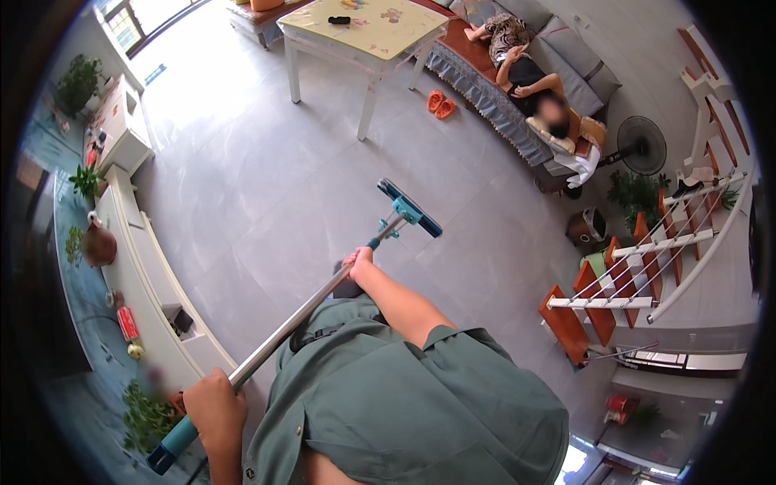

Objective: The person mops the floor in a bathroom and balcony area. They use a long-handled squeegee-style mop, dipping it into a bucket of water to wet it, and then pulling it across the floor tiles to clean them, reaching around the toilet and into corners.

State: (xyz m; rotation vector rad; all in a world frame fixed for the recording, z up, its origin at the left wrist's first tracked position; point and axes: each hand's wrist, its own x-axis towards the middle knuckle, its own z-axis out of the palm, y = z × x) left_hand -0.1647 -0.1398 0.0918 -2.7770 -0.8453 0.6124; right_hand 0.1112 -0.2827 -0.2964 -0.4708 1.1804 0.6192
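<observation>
A sponge mop with a metal pole (pixel 297 316) runs diagonally across the view. My left hand (pixel 215 405) is closed around its upper part, just above the teal end grip at the lower left. Farther down the pole, near the teal collar, my right hand (pixel 359 262) grips it with the forearm reaching across from the right. The mop head (pixel 410 208), teal and dark blue, lies beyond my right hand over the grey tiled floor (pixel 291 182). Whether its sponge touches the tiles, I cannot tell.
A person (pixel 530 79) lies on the sofa (pixel 479 91) at the upper right. Orange clogs (pixel 441 105) are on the floor near a yellow-topped table (pixel 364 27). A long white cabinet (pixel 142 260) with plants lines the left side. A fan (pixel 641 145) and open-tread stairs (pixel 612 297) stand right.
</observation>
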